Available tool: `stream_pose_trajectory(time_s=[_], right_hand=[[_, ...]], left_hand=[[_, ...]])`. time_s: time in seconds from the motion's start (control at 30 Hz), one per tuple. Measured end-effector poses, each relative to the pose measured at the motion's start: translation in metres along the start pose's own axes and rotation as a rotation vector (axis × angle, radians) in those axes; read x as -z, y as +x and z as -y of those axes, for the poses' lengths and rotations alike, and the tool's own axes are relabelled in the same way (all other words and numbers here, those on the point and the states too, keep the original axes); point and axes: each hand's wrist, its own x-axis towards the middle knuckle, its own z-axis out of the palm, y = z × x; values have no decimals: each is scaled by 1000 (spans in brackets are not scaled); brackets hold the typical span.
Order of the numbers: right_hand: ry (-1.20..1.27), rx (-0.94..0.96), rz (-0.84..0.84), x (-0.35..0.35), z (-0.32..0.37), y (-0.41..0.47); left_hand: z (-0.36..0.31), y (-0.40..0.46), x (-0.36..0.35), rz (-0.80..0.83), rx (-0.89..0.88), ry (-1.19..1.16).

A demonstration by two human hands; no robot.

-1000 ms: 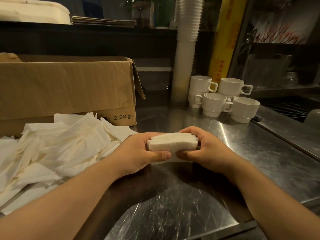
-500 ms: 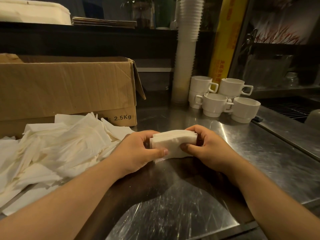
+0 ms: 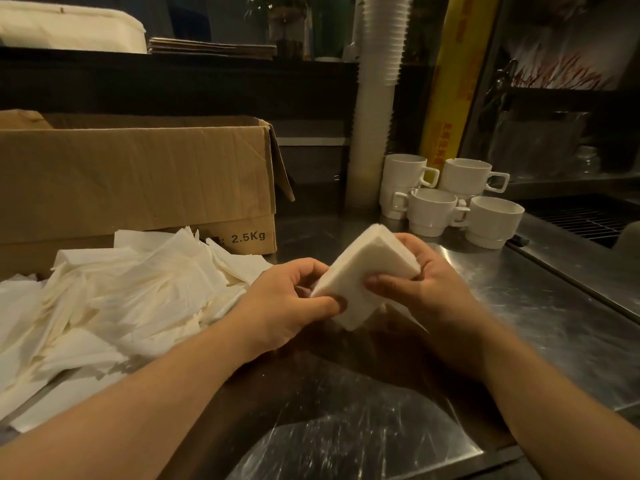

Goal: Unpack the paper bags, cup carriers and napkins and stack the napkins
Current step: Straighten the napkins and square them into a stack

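A thick white stack of napkins [image 3: 360,268] is held tilted, one corner up, a little above the steel counter [image 3: 519,306]. My left hand [image 3: 287,303] pinches its lower left edge with thumb and fingers. My right hand [image 3: 426,289] grips its right side, thumb across the front face. A loose heap of white napkins [image 3: 114,306] is spread on the counter to the left, in front of an open cardboard box [image 3: 138,181] marked 2.5Kg.
Several white mugs [image 3: 450,202] stand at the back right of the counter, beside a tall column of stacked white cups [image 3: 377,98] and a yellow roll [image 3: 450,81]. A drain grille [image 3: 581,216] lies at the far right. A dark shelf runs behind the box.
The napkin stack has been lifted and turned from lying flat between both hands to standing tilted on a corner. My right hand has shifted round to its right side.
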Motion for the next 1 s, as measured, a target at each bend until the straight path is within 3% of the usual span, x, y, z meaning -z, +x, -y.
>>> stream_pose_trajectory(time_s=[0.13, 0.27, 0.4, 0.67, 0.8, 1.0], right_hand=[[-3, -67, 74, -3, 0, 0], [-1, 32, 30, -5, 2, -3], [74, 120, 26, -4, 1, -3], [-439, 117, 2, 2, -11, 5], [-504, 41, 43, 4, -14, 6], [-600, 105, -105, 5, -12, 7]], left_hand=[[-5, 0, -4, -42, -1, -96], [-4, 1, -3, 13, -29, -94], [2, 1, -3, -33, -144, -51], [2, 1, 0, -33, -61, 73], [2, 1, 2, -94, -34, 136], [7, 0, 4, -81, -24, 150]])
